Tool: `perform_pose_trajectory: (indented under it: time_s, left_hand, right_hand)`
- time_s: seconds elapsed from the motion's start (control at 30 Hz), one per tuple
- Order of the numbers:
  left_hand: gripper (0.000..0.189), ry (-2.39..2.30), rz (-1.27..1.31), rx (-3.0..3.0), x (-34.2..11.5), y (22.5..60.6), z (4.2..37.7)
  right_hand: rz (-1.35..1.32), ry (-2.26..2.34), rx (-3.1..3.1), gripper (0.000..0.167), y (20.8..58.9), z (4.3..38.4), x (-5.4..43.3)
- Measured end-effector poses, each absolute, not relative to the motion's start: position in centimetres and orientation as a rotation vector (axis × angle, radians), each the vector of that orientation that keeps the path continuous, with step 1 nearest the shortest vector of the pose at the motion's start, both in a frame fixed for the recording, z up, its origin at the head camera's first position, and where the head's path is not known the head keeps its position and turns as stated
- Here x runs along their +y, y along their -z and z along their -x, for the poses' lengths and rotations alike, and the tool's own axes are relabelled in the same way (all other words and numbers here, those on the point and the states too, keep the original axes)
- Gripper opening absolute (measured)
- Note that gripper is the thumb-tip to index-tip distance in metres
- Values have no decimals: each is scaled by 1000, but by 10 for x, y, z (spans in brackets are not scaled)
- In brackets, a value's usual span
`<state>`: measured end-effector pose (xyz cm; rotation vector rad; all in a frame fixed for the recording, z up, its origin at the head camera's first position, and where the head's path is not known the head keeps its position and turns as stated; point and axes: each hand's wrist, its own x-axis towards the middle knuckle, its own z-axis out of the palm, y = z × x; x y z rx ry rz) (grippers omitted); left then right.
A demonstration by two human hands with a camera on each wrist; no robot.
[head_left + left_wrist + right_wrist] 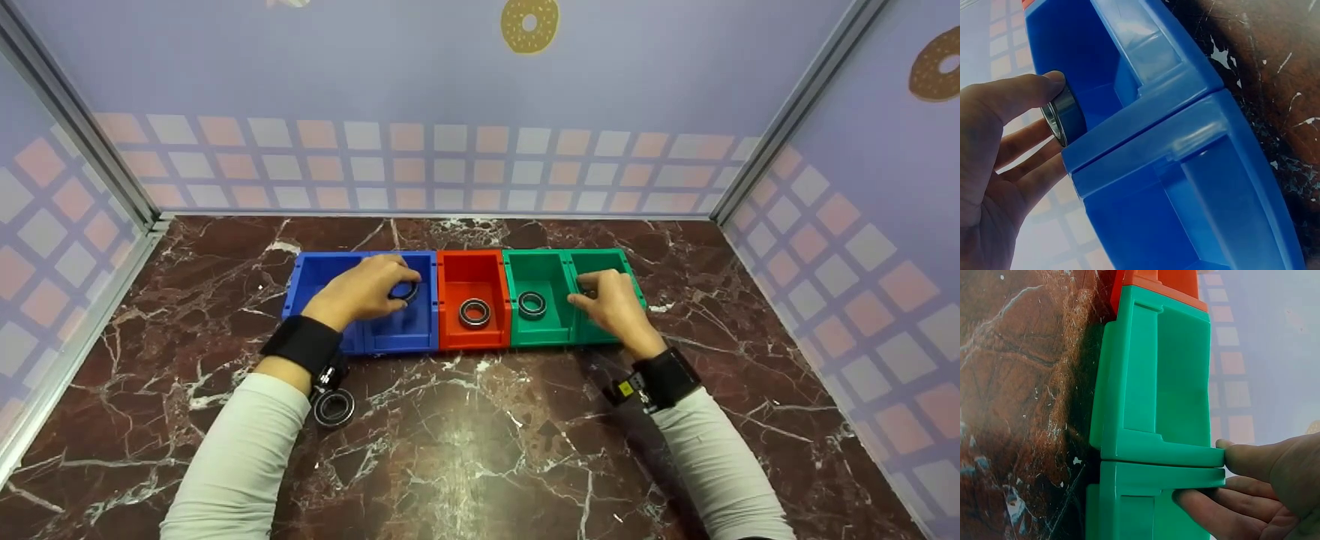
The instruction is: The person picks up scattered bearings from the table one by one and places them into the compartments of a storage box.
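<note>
My left hand (367, 289) is over the right-hand blue bin (401, 341). It pinches a dark ring-shaped ball bearing (1069, 118) between thumb and fingers, tilted on edge above the bin. At the rightmost green bin (600, 262), my right hand (611, 304) has its fingers lowered inside. They pinch a dark bearing (589, 293), mostly hidden; in the right wrist view the divider wall covers much of that grip. One bearing (475, 325) lies flat in the red bin (470, 274). Another bearing (532, 316) lies in the left green bin (536, 262).
The bins stand side by side in a row on the dark marbled table (450, 450). A loose bearing (334, 421) lies on the table beside my left wrist. Patterned panels (450, 90) enclose the back and sides. The left blue bin (326, 262) is partly behind my hand.
</note>
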<state>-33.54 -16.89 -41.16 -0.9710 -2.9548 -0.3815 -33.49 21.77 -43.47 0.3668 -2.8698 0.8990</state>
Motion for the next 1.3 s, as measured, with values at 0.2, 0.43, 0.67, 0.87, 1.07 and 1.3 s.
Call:
perform_pose_trajectory:
  time_s: [0.2,0.43,0.67,0.87,1.07,1.3]
  left_hand:
    - [46,359,941,-3023,-167,414,336]
    - [47,333,950,-3042,-165,419,338]
    - [48,322,965,-3048,-163,422,341]
    - [46,308,963,-3050,-161,427,343]
    - [41,293,981,-3045,-157,430,345]
    - [37,282,982,-3053,-155,435,347]
  right_hand:
    - [-386,-866,-2856,40,437,336,218]
    - [-396,-850,-2850,40,437,335,218]
    - [-390,-840,-2863,42,435,335,218]
    - [-389,-833,-2861,41,435,336,218]
    - [-372,-872,-2884,44,436,334,218]
    - [-384,-858,-2865,42,436,335,219]
